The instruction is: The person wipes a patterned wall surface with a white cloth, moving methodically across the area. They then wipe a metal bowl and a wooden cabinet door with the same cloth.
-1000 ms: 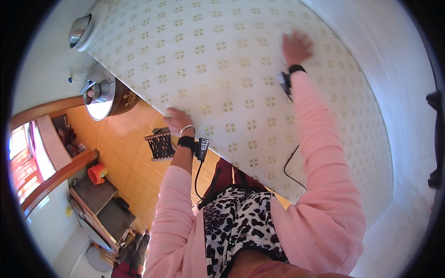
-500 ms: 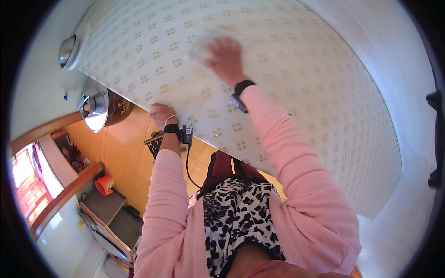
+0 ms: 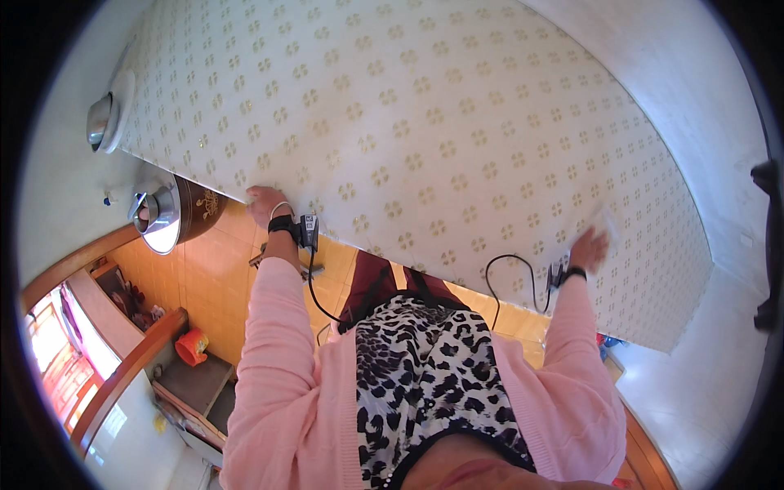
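Observation:
My left hand [image 3: 265,206] is at the near edge of a table with a white cover [image 3: 408,155] patterned in small gold four-leaf motifs. Its bent fingers are closed on that edge. Out to the right, my right hand [image 3: 590,249] lies over a thin whitish cloth [image 3: 608,222], pressing it against the cover. Motion blurs the cloth, and it blends into the pale surface. Each wrist wears a black strap with a small device; a black cable [image 3: 513,257] loops over the table near the right one.
A metal bowl [image 3: 100,122] sits off the table's far left corner. Below it stands a large brown jar [image 3: 200,202] topped by shiny metalware. An orange-red container [image 3: 192,347] is at the lower left, above the tan tiled floor [image 3: 216,269]. A pale wall borders the table's right side.
My right hand has swept with the cloth from the middle of the table to the near right. My left hand remains at the edge, slightly farther left in the picture.

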The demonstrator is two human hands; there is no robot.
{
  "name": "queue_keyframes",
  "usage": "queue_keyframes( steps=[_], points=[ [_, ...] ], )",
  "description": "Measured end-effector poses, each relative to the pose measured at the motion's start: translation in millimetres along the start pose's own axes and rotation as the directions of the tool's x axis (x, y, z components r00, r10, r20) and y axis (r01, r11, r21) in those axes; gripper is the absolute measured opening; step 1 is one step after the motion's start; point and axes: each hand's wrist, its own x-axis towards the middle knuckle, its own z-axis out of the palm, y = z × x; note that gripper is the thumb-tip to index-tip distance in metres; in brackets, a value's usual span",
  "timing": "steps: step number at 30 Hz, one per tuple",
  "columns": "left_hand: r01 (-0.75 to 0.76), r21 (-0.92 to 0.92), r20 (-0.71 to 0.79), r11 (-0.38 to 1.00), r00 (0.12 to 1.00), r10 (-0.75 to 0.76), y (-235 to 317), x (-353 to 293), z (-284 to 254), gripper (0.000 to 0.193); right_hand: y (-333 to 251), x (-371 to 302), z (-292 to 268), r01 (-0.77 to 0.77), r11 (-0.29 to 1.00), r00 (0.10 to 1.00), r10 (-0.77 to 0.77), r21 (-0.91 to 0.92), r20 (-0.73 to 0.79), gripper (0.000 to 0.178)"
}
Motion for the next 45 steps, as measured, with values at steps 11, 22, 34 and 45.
queue_keyframes(
  steps=[11, 22, 34, 45],
  points=[
    [-0.019, -0.091, 0.116, 0.996, 0.993, 0.029, -9, 3, 3, 0.059, -86, -199, -30, -0.002, 0.985, 1.0, 0.002, 0.175, 0.002, 0.067],
    [-0.123, -0.12, 0.721, 0.985, 0.672, 0.172, -19, 100, -28, 0.072, -429, -363, -139, 0.603, 0.696, 0.772, -0.632, 0.39, -0.065, 0.07],
    [-0.917, -0.385, 0.172, 0.1, 0.035, 0.985, 122, 78, -35, 0.065, -534, -257, -96, 0.766, 0.52, 0.642, -0.615, 0.378, -0.457, 0.044],
    [-0.993, -0.091, 0.489, 0.069, 0.016, 0.872, 166, 41, 7, 0.095, -391, -190, -96, 0.04, 0.981, 0.993, -0.019, 0.19, -0.113, 0.061]
  ],
)
